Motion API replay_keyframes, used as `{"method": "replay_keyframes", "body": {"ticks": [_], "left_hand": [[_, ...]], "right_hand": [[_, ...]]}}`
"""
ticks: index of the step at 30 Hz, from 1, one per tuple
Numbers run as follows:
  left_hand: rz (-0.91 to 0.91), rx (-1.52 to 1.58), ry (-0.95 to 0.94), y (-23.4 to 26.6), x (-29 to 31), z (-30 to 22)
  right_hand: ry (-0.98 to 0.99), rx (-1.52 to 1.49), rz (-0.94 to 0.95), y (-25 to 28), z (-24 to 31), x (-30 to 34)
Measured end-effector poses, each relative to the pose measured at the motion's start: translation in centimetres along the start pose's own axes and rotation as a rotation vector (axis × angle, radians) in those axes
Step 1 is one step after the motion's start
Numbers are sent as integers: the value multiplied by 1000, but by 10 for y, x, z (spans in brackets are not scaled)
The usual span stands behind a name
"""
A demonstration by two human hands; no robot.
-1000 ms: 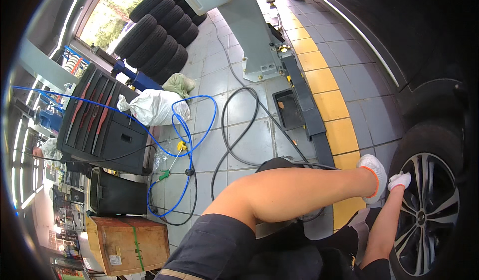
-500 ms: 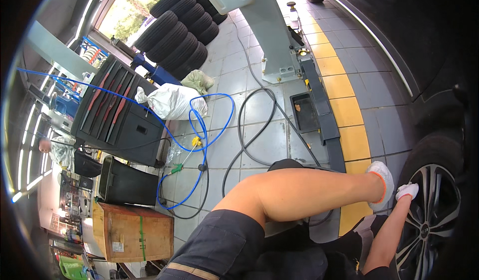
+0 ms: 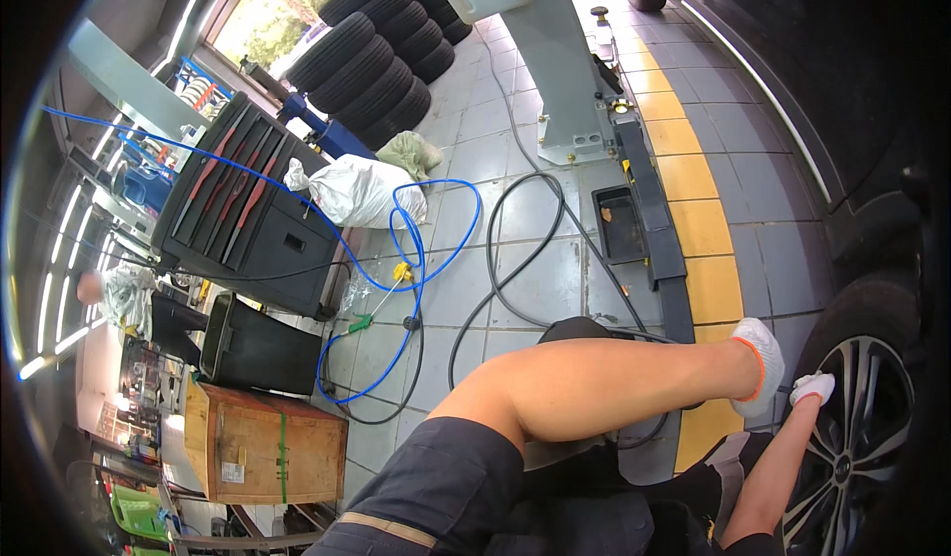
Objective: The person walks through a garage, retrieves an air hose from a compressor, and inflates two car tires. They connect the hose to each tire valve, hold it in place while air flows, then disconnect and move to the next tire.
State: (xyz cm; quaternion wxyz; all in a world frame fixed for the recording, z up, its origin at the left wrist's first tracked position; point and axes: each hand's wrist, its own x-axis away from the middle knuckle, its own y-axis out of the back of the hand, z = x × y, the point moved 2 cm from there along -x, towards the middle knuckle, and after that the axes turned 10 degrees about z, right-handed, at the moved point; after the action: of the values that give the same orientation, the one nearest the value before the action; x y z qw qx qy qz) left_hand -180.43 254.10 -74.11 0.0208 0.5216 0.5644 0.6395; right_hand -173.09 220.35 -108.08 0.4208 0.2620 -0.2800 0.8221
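My left hand [image 3: 760, 366], in a white glove with an orange cuff, is beside the tread of a black car tire [image 3: 814, 330]. Its fingers are turned away from view, so I cannot see whether they touch the tire. My right hand [image 3: 813, 389], gloved the same way, is at the edge of the dark and silver wheel rim [image 3: 864, 398], where it meets the tire. That hand looks closed, its fingers bunched together; anything between them is too small to make out. The dark car body [image 3: 872, 150] rises above the wheel.
A grey lift post [image 3: 560, 81] with a dark base [image 3: 654, 209] stands on the tiles. Blue hose [image 3: 474, 221] and black hose [image 3: 492, 259] loop over the floor. To the left are a tool cabinet [image 3: 287, 221], a bin [image 3: 263, 343], a wooden crate [image 3: 248, 447] and a person [image 3: 129, 294].
My view has shifted slightly, so the floor and cabinet sit further right in the picture. Both hands stay by the wheel, with the right hand's fingers changing position a little.
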Motion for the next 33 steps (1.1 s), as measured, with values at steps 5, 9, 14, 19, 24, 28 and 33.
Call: {"method": "replay_keyframes", "body": {"ticks": [5,9,14,19,24,28,33], "left_hand": [[12,-11,-7,-1,1,2],[43,-34,-6,-1,-2,4],[48,-10,-18,6,6,3],[78,44,-10,13,16,6],[93,99,-5,17,16,2],[56,64,1,19,14,-1],[87,1,34,24,14,-7]], "right_hand": [[-30,-7,-29,3,-3,-12],[-55,29,-12,11,-2,-28],[-103,-11,86,12,-3,-31],[-134,-85,120,8,-13,-30],[-160,-313,84,11,-20,-37],[-222,-153,222,-2,-21,-35],[-208,-283,-99,-11,-24,-27]]}}
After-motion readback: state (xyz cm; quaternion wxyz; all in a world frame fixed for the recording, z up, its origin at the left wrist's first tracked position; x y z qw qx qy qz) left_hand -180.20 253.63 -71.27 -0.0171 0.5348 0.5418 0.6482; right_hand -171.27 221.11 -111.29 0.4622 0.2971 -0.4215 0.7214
